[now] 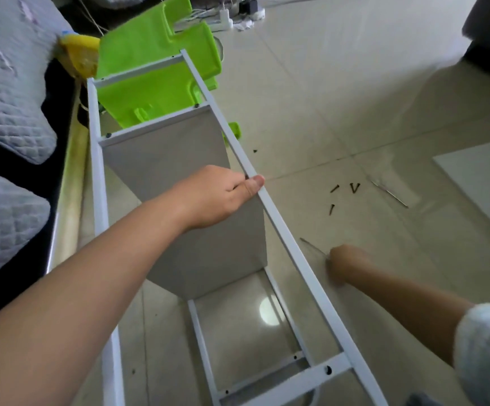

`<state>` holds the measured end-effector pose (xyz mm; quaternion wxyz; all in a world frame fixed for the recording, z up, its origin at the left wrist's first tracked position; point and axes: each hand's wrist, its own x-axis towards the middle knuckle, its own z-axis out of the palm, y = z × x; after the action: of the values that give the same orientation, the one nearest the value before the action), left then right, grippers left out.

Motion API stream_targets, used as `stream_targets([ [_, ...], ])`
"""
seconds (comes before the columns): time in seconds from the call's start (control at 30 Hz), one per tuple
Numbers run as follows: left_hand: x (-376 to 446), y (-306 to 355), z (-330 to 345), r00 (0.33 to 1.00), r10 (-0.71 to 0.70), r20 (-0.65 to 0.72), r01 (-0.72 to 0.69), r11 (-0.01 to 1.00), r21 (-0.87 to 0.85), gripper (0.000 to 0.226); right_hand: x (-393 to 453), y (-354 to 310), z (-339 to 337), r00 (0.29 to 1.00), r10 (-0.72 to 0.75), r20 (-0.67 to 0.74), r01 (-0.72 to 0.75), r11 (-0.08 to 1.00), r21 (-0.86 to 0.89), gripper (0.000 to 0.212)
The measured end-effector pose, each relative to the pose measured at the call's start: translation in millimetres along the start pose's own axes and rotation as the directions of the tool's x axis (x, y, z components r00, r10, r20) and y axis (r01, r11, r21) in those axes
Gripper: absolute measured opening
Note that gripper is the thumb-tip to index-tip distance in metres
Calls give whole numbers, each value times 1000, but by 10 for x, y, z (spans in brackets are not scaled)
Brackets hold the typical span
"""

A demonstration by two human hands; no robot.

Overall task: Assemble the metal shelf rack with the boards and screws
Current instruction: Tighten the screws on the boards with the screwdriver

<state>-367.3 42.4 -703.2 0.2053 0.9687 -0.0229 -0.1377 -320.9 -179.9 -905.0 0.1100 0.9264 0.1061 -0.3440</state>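
A white metal rack frame (293, 247) lies on its side on the tiled floor, running from the near bottom to the far upper left. Grey boards (161, 168) are fixed between its rails. My left hand (223, 194) grips the upper right rail, thumb over the rail at a small screw. My right hand (343, 262) is blurred, low beside the rail on the floor side, next to a thin clear plastic piece (311, 244); whether it holds anything I cannot tell. Several dark screws (346, 191) lie loose on the floor to the right.
A bright green plastic stool (155, 54) stands behind the rack's far end. A bed with grey quilted covers (9, 98) runs along the left. A white board (484, 183) lies on the floor at the right. A thin metal tool (390, 194) lies near the screws.
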Motion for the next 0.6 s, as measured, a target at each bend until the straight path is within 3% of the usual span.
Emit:
stream_targets([
  [0.1, 65, 9, -23, 990, -115, 77, 118, 992, -37, 55, 22, -46, 28, 996, 68, -55, -70, 997, -28, 30],
  [0.17, 135, 43, -39, 976, -208, 62, 215, 965, -150, 48, 40, -107, -7, 982, 51, -181, -60, 997, -44, 32],
  [0.23, 224, 84, -27, 956, -290, 34, 278, 869, -410, 35, 89, -198, -46, 959, -88, -270, 78, 996, -49, 33],
  [0.3, 297, 127, -2, 936, -350, 38, 314, 781, -540, 18, 129, -314, -78, 945, -243, -217, 268, 959, 92, 36],
  [0.37, 321, 144, 26, 921, -387, 34, 343, 770, -539, 9, 143, -422, -112, 917, -376, -134, 399, 870, 291, 47],
  [0.47, 322, 172, 56, 921, -390, -2, 336, 796, -503, 31, 159, -557, -129, 866, -496, -67, 474, 767, 433, 55],
  [0.6, 311, 199, 64, 914, -404, -36, 346, 822, -453, 37, 152, -761, -95, 837, -546, -40, 518, 764, 384, 35],
])
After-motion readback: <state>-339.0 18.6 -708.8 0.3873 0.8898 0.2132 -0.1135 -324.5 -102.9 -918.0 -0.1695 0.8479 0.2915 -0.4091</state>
